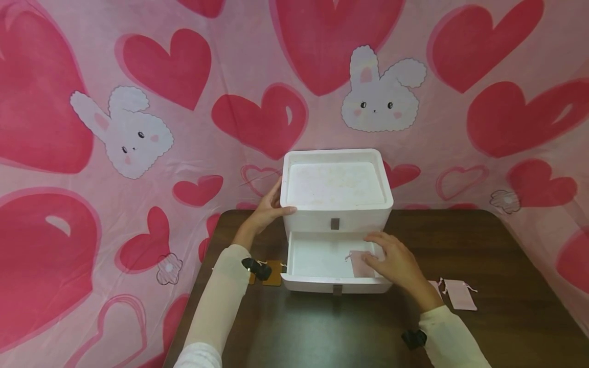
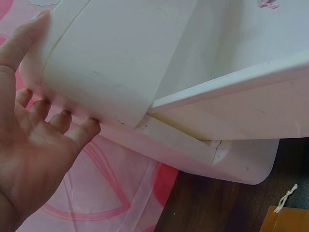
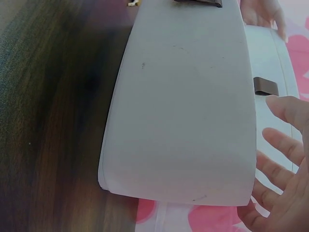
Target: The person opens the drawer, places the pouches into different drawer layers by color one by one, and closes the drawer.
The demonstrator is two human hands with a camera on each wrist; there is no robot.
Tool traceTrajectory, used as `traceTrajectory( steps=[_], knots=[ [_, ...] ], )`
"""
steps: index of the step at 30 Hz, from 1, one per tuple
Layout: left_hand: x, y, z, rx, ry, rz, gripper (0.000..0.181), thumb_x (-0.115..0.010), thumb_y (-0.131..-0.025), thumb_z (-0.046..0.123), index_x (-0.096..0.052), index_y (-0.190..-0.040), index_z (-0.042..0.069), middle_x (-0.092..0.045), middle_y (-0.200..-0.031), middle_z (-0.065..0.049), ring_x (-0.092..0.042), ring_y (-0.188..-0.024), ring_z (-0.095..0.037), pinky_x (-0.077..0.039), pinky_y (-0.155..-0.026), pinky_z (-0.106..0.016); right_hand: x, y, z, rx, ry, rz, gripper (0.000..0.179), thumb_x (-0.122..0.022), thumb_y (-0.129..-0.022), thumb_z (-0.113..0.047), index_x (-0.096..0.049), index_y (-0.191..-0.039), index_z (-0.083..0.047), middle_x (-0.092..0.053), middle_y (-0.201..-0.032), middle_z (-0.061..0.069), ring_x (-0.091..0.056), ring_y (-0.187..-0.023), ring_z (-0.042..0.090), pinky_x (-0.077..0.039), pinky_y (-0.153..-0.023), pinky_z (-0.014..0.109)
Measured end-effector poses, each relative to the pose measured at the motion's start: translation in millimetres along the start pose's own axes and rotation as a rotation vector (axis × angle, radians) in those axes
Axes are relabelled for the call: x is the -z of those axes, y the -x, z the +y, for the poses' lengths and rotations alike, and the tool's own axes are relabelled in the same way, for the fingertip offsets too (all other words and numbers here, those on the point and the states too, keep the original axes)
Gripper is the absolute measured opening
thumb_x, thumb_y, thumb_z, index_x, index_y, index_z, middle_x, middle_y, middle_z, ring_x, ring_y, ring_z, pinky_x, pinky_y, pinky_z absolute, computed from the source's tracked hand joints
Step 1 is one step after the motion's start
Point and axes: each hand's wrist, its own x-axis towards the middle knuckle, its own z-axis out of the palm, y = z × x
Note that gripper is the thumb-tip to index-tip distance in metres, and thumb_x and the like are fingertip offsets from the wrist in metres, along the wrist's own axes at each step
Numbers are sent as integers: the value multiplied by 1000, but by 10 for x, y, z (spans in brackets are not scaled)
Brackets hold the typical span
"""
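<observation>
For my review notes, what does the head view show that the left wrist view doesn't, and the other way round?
Only the head view shows the right hand, the small brown pull tabs of the white two-drawer unit, and a pale pink drawstring pouch on the dark brown wooden table.

Only the left wrist view shows the outer side wall of the open white lower drawer and a thin crack-like line below it.

Both share the left hand, the unit, the drawer, an orange-brown drawstring pouch, the table and the pink heart-printed cloth.
</observation>
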Motion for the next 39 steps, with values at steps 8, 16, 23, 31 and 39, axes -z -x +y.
traceTrajectory(
  steps=[8, 16, 23, 31, 39],
  knots=[
    [1, 11, 2, -7, 2, -1, 105, -69, -88, -5, -9, -165, 33, -23, -171, -6, -43, -143, -33, -37, -120, -54, -3, 4, 15, 35, 1, 44, 44, -79, -87, -25, -70, -126, -8, -63, -139, 18, -57, -128, 45, -46, -104, 70],
    [-6, 29, 16, -1, 5, 2, 103, -66, -89, -7, -8, -165, 31, -22, -171, -7, -43, -142, -32, -36, -121, -54, 18, 19, 50, 33, -1, 49, 38, -77, -89, -19, -70, -125, -8, -65, -136, 18, -58, -129, 45, -48, -104, 68],
    [-7, 24, 21, 3, 2, 1, 103, -68, -89, -6, -10, -165, 33, -23, -171, -8, -43, -142, -33, -37, -121, -55, 36, 24, 78, 58, -5, 110, 30, -75, -89, -12, -73, -119, -8, -70, -128, 16, -64, -121, 42, -53, -98, 64],
    [-2, 21, 21, -1, 6, 3, 104, -70, -88, -4, -9, -165, 32, -21, -171, -6, -41, -144, -34, -36, -121, -55, 116, 42, 136, 13, 3, 134, 23, -70, -92, -10, -75, -115, -7, -73, -122, 18, -69, -104, 37, -58, -86, 57],
    [2, 13, 13, 6, 4, -2, 103, -67, -90, -4, -7, -165, 33, -19, -172, -3, -38, -147, -33, -33, -123, -55, 181, 70, 184, 14, -4, 161, 19, -70, -91, -6, -77, -109, -7, -75, -113, 20, -51, -68, 18, -40, -58, 28]
  ],
)
